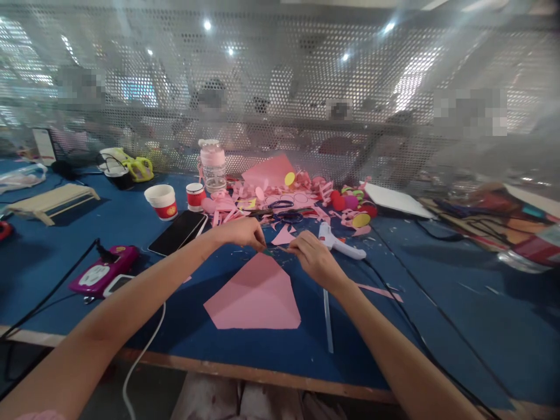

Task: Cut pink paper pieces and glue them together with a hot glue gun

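Observation:
My left hand (245,233) is bent down at the fingers and closed in a pinch above the top of a pink paper sheet (258,294). A small green bit (268,252) shows by its fingertips; whether they grip it I cannot tell. Across from it, my right hand (314,255) is pinched too, with something thin at its fingertips, too small to name. The many-sided sheet lies flat in front of me. Beyond the hands is a small pink paper scrap (283,235). A white glue gun (340,242) lies just right of my right hand, and a clear glue stick (328,321) below it.
Pink paper cuttings (301,201) and blue-handled scissors (282,205) are heaped at the back. Paper cups (161,201), a bottle (213,166), a black phone (177,232) and a purple power strip (102,271) stand or lie leftward. A cable (402,315) crosses the right side.

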Action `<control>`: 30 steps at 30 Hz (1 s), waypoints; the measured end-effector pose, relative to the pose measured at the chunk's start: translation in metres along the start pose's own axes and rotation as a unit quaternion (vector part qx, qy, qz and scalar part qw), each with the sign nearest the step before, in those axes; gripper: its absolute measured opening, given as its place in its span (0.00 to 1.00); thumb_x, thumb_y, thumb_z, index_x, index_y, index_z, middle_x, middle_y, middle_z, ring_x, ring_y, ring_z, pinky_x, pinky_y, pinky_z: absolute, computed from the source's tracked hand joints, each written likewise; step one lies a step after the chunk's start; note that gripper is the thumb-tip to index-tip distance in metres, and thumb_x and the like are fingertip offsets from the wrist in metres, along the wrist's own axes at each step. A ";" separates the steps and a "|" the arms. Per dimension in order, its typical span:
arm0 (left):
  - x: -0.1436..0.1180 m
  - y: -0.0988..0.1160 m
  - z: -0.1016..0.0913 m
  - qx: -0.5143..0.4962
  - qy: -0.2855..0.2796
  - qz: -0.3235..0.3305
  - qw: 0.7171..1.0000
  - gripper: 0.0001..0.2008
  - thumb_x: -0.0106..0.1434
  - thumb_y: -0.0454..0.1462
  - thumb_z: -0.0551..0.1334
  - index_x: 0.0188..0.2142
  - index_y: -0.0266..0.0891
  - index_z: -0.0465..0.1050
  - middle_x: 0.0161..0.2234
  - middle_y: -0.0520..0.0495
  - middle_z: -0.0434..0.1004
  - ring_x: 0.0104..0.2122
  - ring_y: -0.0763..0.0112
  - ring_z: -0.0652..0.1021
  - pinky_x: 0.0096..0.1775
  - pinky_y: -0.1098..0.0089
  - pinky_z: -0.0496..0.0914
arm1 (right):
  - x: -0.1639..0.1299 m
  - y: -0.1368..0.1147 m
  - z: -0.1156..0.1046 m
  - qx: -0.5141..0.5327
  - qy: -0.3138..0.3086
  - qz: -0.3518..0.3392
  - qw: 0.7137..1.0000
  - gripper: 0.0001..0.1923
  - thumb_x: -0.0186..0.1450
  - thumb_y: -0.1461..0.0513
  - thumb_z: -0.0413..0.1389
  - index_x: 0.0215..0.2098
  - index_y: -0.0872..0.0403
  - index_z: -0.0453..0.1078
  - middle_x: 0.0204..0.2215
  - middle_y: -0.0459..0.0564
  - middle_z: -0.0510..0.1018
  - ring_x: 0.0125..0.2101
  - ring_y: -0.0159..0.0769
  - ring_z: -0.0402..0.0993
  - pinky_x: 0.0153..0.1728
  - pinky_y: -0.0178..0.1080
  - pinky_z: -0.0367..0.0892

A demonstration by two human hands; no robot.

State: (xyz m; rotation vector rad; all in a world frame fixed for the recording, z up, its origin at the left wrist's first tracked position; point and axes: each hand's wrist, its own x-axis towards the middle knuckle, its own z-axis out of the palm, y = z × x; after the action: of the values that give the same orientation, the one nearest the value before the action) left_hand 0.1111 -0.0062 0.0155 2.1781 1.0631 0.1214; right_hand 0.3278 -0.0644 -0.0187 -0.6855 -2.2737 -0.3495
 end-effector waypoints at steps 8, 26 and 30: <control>-0.003 0.004 0.000 0.021 0.008 -0.005 1.000 0.08 0.49 0.37 0.66 0.29 0.37 0.81 0.24 0.51 0.78 0.25 0.74 0.73 0.28 0.77 0.62 | -0.002 0.001 0.001 0.004 -0.065 0.033 0.997 0.10 0.68 0.65 0.47 0.30 0.54 0.65 0.26 0.51 0.71 0.30 0.37 0.66 0.31 0.39 0.64; -0.005 0.004 -0.002 0.035 -0.010 -0.032 0.999 0.08 0.46 0.38 0.66 0.28 0.38 0.80 0.26 0.50 0.80 0.29 0.70 0.77 0.29 0.76 0.64 | -0.003 -0.009 0.018 0.136 -0.010 0.162 0.977 0.11 0.65 0.65 0.50 0.26 0.54 0.70 0.24 0.49 0.72 0.29 0.36 0.69 0.31 0.38 0.65; -0.004 0.003 -0.002 0.038 -0.020 -0.036 0.998 0.07 0.46 0.37 0.67 0.26 0.38 0.80 0.25 0.50 0.80 0.30 0.70 0.77 0.31 0.76 0.64 | -0.004 -0.008 0.021 0.148 -0.005 0.166 0.975 0.10 0.65 0.65 0.51 0.27 0.54 0.71 0.24 0.49 0.72 0.30 0.36 0.69 0.32 0.38 0.65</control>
State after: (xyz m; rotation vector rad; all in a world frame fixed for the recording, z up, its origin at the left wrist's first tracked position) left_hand 0.1098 -0.0096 0.0201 2.1968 1.1385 0.0045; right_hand 0.3134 -0.0636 -0.0373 -0.8894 -2.1113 0.1499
